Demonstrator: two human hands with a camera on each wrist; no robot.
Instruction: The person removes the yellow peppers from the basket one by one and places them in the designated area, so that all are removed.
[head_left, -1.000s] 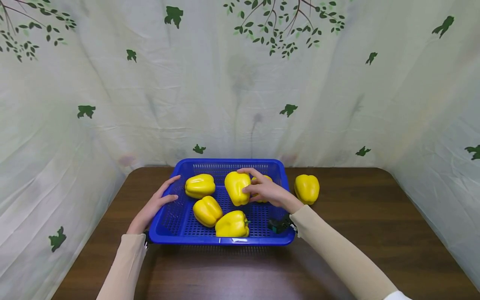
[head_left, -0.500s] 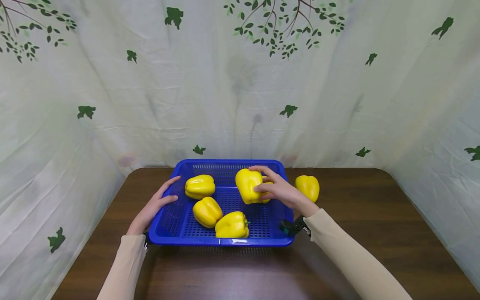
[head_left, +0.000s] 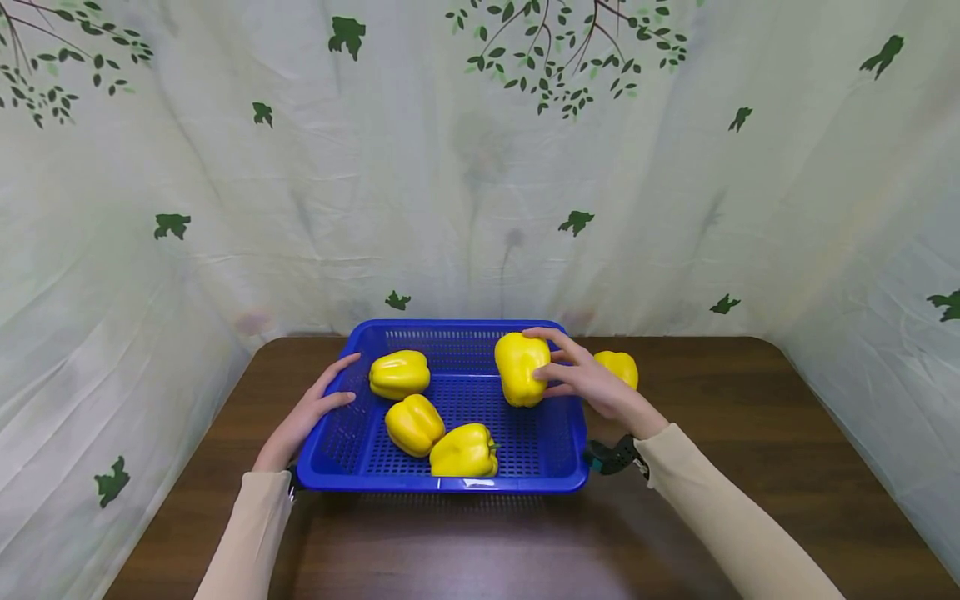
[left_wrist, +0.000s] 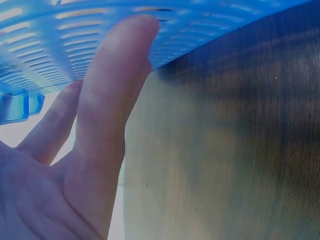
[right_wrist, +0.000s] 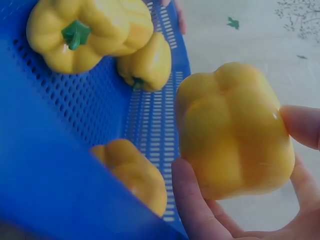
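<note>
My right hand holds a yellow bell pepper over the right part of a blue plastic basket. Thumb and fingers grip it from opposite sides in the right wrist view, where its lobed end faces the camera. My left hand rests its straight fingers against the basket's left side; the left wrist view has the thumb right at the slotted wall. Inside lie more yellow peppers: one back left, one in the middle, one at the front. Another pepper is hidden from the head view.
Just right of the basket, a yellow pepper stands on the dark wooden table, partly covered by my right hand. A pale curtain with leaf prints hangs behind the table. A black wrist strap sits by the basket's right rim.
My right hand has carried the held pepper rightward, from the basket's middle toward its right side. The left hand and the other peppers have stayed put.
</note>
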